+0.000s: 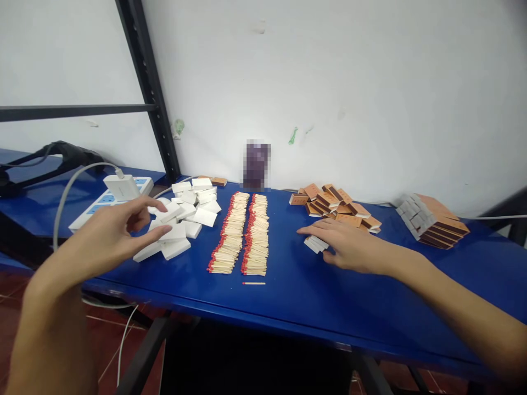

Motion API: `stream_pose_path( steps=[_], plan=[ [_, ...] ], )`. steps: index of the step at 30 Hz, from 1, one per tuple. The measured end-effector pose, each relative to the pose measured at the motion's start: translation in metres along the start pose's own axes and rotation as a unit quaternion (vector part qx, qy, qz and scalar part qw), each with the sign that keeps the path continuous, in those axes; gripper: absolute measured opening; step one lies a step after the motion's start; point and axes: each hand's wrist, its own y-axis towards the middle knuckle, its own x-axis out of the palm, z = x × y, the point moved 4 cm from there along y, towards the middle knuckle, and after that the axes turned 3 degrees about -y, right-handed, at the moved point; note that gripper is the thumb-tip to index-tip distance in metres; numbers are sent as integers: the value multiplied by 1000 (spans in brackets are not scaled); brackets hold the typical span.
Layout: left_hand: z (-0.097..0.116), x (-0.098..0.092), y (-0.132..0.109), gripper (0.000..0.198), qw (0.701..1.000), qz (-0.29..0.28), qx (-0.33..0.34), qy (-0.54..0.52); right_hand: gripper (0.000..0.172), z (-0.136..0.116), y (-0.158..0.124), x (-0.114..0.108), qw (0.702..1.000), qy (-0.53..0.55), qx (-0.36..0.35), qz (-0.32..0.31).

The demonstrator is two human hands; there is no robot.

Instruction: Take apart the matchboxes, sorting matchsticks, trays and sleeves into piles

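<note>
My left hand (119,227) hovers over the left side of a pile of white matchbox trays (206,215), thumb and fingertips apart, with nothing seen gripped between them. On the right, my right hand (349,244) curls over a small group of matchboxes (315,244), whose white ends show between the index finger and thumb; the palm hides the rest. Behind that hand lies a loose heap of brown matchboxes (329,198). Between my hands run two long rows of red-tipped matches, a left row (228,241) and a right row (256,241). One single match (254,283) lies in front.
A neat stack of matchboxes (438,219) stands at the right on the blue table (288,307). At the left are a power strip (93,211) with a white charger (122,187) and cable, and a black shelf post (150,88). A pixelated dark object (257,164) stands against the wall.
</note>
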Motion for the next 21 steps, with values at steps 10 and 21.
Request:
stream_pose_path(
  steps=[10, 21],
  plan=[
    [130, 87, 0, 66, 959, -161, 232, -28, 41, 18, 15, -10, 985, -40, 110, -125],
    [121, 87, 10, 39, 946, -143, 284, -56, 33, 16, 8, -18, 986, -23, 126, -104]
  ],
)
